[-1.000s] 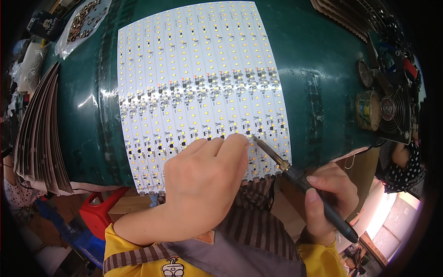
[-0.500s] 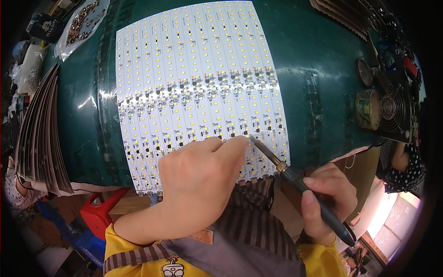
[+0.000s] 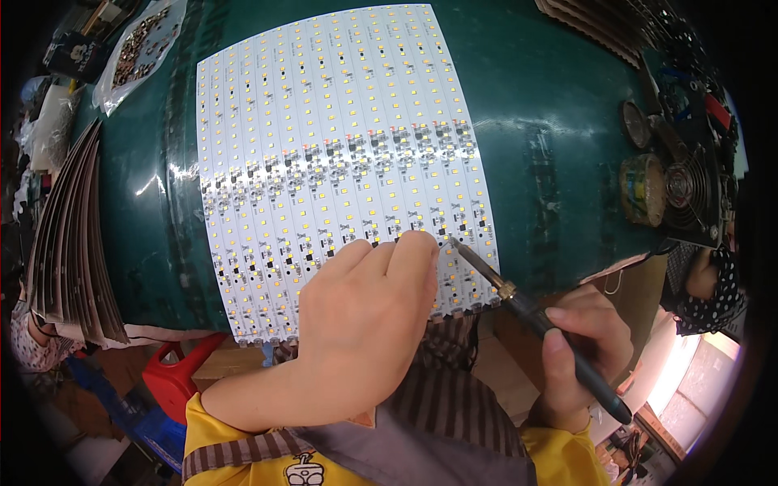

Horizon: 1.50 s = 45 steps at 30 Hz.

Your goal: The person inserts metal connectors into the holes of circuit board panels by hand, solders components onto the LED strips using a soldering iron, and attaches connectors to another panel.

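A white LED circuit board panel [image 3: 332,186], made of many narrow strips with rows of small yellow LEDs and dark chips, lies on a green mat. My right hand [image 3: 590,340] grips the dark handle of a soldering iron [image 3: 527,312] like a pen. The iron's tip touches or hovers just over the panel's lower right part; which of the two I cannot tell. Close left of the tip, my left hand [image 3: 365,296] rests over the panel's near part with its fingers curled closed. Its fingertips, and anything pinched in them, are hidden.
The green mat [image 3: 559,138] spreads around the panel. Brown strip stacks [image 3: 77,235] stand at left. A clear bag of small parts [image 3: 146,49] lies far left. At right are a tape roll [image 3: 642,190] and a fan [image 3: 685,186]. A red stool [image 3: 174,377] stands below the mat.
The panel has shifted slightly left in view. My left hand sits a little further right over it, and the soldering iron tip has moved slightly right with my right hand.
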### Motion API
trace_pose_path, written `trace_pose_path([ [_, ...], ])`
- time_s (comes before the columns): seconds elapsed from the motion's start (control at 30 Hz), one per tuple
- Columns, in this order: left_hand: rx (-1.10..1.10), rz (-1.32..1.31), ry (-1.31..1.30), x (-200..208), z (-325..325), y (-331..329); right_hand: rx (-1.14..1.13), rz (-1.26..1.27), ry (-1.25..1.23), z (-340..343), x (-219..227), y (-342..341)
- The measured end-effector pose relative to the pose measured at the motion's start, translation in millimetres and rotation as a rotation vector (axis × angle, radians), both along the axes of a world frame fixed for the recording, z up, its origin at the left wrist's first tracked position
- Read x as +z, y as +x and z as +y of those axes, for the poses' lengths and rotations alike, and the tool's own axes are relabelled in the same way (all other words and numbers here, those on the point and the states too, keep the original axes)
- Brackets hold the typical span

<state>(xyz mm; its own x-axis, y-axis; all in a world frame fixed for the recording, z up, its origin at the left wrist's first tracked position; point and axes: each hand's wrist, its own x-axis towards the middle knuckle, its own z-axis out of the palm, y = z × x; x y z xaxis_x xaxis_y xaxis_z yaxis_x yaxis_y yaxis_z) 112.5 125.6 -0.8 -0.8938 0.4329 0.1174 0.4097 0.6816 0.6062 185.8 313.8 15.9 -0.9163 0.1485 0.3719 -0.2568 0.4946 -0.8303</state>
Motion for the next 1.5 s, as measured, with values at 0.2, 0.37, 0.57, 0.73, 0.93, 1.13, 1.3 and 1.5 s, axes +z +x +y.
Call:
trace_pose_path([
  [0.2, -0.003, 0.027, -0.083, 1, 1, -2, 0.026, -0.05, -0.005, 3, 1, 0],
  [0.37, 0.01, 0.029, -0.036, 1, 3, -3, -0.009, 0.009, -0.009, 5, 0, 0],
  [0.57, -0.003, 0.007, -0.021, 1, 4, -5, 0.032, -0.055, 0.004, 4, 1, -2],
  [0.73, -0.021, -0.049, -0.072, 5, 4, -7, 0.04, -0.055, 0.023, 4, 3, -2],
  [0.93, -0.053, 0.027, -0.075, 5, 6, -9, -0.051, -0.036, 0.005, 6, 3, 3],
  [1.13, -0.043, -0.057, 0.021, 2, 14, -4, -0.072, -0.067, 0.018, 13, 4, 5],
  [1.3, -0.047, -0.051, -0.019, 0, 17, -5, -0.044, -0.078, 0.024, 15, 3, 3],
  [1.5, -0.077, -0.009, -0.027, 0, 17, -8, -0.019, -0.055, 0.033, 15, 4, 1],
])
